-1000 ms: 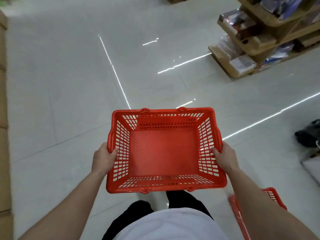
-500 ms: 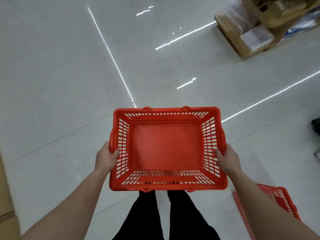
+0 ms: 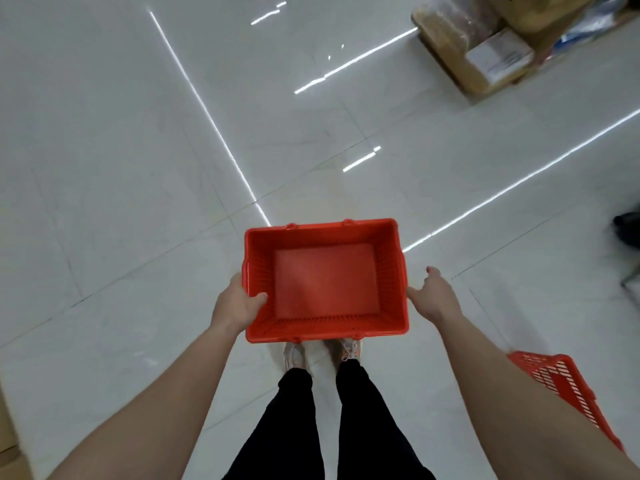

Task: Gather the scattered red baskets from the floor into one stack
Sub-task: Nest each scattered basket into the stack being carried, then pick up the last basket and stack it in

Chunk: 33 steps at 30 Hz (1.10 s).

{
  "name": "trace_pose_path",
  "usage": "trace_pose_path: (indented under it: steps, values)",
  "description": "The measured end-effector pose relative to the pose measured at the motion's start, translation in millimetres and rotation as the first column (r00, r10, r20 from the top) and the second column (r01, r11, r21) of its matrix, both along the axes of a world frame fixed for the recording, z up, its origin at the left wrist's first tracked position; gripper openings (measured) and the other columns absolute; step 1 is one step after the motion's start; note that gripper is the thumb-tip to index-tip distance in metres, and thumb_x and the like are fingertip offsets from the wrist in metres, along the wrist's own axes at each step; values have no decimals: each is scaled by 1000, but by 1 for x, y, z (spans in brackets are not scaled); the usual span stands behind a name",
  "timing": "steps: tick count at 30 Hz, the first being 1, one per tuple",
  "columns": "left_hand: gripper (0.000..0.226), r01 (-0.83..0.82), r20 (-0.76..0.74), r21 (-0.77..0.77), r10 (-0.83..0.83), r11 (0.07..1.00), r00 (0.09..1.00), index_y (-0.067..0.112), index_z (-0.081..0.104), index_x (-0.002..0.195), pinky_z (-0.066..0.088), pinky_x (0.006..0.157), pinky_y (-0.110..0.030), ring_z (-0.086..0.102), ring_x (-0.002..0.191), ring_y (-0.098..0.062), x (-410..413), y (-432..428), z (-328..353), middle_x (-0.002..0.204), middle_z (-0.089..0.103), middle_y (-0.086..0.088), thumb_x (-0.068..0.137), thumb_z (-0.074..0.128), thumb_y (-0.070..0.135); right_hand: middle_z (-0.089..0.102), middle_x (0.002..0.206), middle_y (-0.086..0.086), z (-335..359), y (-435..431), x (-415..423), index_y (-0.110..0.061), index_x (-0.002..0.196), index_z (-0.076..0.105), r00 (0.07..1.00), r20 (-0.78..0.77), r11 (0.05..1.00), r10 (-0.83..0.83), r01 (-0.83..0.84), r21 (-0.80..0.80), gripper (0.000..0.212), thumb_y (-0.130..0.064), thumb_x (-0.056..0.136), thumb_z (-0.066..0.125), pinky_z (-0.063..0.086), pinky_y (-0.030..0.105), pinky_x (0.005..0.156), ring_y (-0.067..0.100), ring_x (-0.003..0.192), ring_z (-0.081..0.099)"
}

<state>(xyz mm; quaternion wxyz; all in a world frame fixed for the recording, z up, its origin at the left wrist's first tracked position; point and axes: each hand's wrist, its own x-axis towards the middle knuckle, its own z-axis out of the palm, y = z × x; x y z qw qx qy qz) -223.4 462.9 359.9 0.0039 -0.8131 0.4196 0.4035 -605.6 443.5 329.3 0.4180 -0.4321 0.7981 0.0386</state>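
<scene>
Light: bright, even | glare: white streaks on glossy floor [image 3: 138, 168] | blur: right edge – wide-angle bend

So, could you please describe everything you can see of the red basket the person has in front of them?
The red basket is an open-topped rectangular tub, plastic by its look, with a solid flat floor and slotted walls; it is empty. Small lugs stand on its far rim. It sits level, low above the shoes, mouth up. The left hand grips its left wall, thumb inside. The right hand is open beside the right wall, only a fingertip at the rim.
</scene>
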Motion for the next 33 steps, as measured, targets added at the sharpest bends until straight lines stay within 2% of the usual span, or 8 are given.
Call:
trace_pose_path:
  steps: [4,7,11,15,20,26,29,33]
  values:
    - [75,272,17,-41,-271,961,962,12,42,146,44,99,-38,54,124,-30,-51,-7,43,140,56,-11,83,68,42,49,144,14,58,23,-7,-12,151,30,1000,-17,999,-27,26,-44,79,-38,86,65,45,45,100,32,129,49]
    - [77,488,-17,-75,-491,869,871,12,43,146,42,104,-38,51,129,-27,-97,-7,70,143,53,-9,82,66,48,46,144,13,98,71,-30,-13,150,33,989,-93,992,-117,111,-67,75,-38,87,64,45,45,99,34,130,46]
    - [79,770,5,-74,-772,633,635,11,39,149,36,109,-39,44,136,-26,-168,8,93,148,46,-11,85,63,51,47,141,14,142,174,-71,-14,147,36,944,-205,965,-259,262,-14,72,-41,86,62,45,43,98,36,127,48]
    - [70,916,30,-78,-917,394,398,15,49,138,43,99,-40,52,125,-29,-257,30,111,137,55,-10,80,61,52,53,133,14,172,300,-118,-12,136,45,828,-277,859,-488,512,19,60,-37,84,60,47,44,96,37,120,53]
    - [73,989,19,-89,-993,114,116,14,43,144,40,102,-38,48,129,-29,-381,74,126,142,50,-11,83,62,50,51,133,14,189,444,-168,-11,135,44,592,-340,624,-730,781,20,61,-39,84,64,47,43,96,35,122,51]
    - [77,982,104,-65,-980,-177,-169,17,36,150,43,101,-42,46,131,-28,-527,141,121,148,44,-8,86,58,54,45,140,16,170,555,-249,-9,144,36,487,-380,520,-786,854,20,72,-44,88,62,45,47,96,36,126,46]
    - [77,972,142,-25,-963,-233,-228,18,35,150,43,100,-41,46,131,-28,-594,174,104,149,43,-7,87,57,54,47,139,14,149,590,-307,-10,143,37,488,-373,517,-789,856,27,69,-43,88,62,46,47,93,34,125,47]
    - [76,980,124,62,-972,-191,-198,18,33,151,43,101,-41,46,132,-27,-672,218,74,150,42,-7,88,57,53,47,139,13,107,630,-391,-11,143,37,505,-318,521,-802,853,40,69,-44,88,62,46,47,92,34,125,47]
